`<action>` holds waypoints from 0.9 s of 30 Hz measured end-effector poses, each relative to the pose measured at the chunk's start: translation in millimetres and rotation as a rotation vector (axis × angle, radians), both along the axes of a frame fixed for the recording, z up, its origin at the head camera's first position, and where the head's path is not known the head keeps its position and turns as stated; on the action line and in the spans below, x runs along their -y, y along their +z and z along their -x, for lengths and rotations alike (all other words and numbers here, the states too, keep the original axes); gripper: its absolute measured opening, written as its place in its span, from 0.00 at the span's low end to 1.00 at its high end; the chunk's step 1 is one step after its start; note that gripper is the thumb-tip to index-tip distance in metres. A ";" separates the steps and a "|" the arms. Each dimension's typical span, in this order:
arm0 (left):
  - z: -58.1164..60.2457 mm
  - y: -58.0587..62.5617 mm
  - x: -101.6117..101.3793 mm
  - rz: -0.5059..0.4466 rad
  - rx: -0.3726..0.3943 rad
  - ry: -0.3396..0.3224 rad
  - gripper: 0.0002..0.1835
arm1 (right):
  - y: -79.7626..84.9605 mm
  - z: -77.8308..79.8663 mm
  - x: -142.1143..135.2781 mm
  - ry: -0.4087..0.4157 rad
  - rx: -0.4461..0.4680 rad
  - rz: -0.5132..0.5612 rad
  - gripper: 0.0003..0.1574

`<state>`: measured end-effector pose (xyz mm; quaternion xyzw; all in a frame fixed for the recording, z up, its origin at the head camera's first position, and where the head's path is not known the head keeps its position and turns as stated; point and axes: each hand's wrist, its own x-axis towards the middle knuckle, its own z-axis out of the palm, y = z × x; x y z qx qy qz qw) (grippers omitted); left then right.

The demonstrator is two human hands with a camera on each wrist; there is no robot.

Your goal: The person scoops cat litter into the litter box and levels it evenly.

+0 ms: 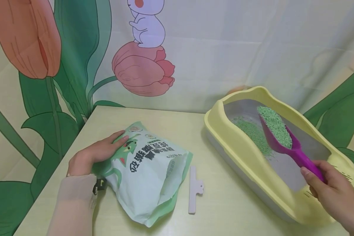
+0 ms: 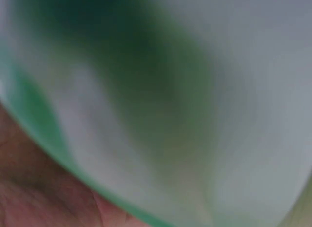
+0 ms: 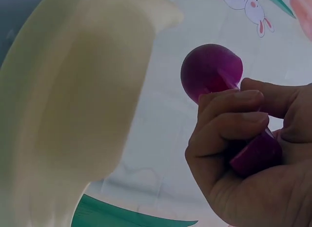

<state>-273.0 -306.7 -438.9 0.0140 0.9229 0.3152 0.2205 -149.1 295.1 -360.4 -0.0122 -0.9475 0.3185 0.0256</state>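
There are two hands, one bag, one scoop, one clip and one box here. The left hand (image 1: 104,149) lies on the side of the bag (image 1: 141,186), its fingers loosely stretched out. The right hand (image 1: 331,186) curls tight around the handle of the purple scoop (image 1: 298,152), which hangs in the air over the box (image 1: 239,141). A big heap of small green bits (image 1: 275,127) fills the scoop, and more loose green bits (image 1: 252,132) lie on the box floor at its far end. The bag rests on the bench (image 1: 218,196) and has big black Chinese writing, where 猫砂 can be read, and a green cat picture; the smaller words are too tiny to read. It is smooth, puffy and pale green, with a gaping end near the clip (image 1: 193,190). The clip is pale, long and flat, with a little tab on one side. The box is smooth, with a wavy yellow rim over a gray bottom. Behind it all hangs a wrinkly cloth (image 1: 206,49) with drawn flowers and a white rabbit (image 1: 148,31).
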 end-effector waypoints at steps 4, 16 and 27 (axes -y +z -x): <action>0.5 0.7 -0.7 -0.001 -0.010 -0.006 0.48 | -0.1 3.4 -4.2 -0.057 0.026 0.030 0.28; -1.0 1.3 -0.4 -0.016 -0.007 -0.003 0.48 | -8.2 16.7 -14.0 -0.131 0.081 0.165 0.32; -1.3 1.1 -0.3 -0.021 -0.003 -0.002 0.48 | -19.0 22.7 -29.3 -0.145 0.095 0.379 0.17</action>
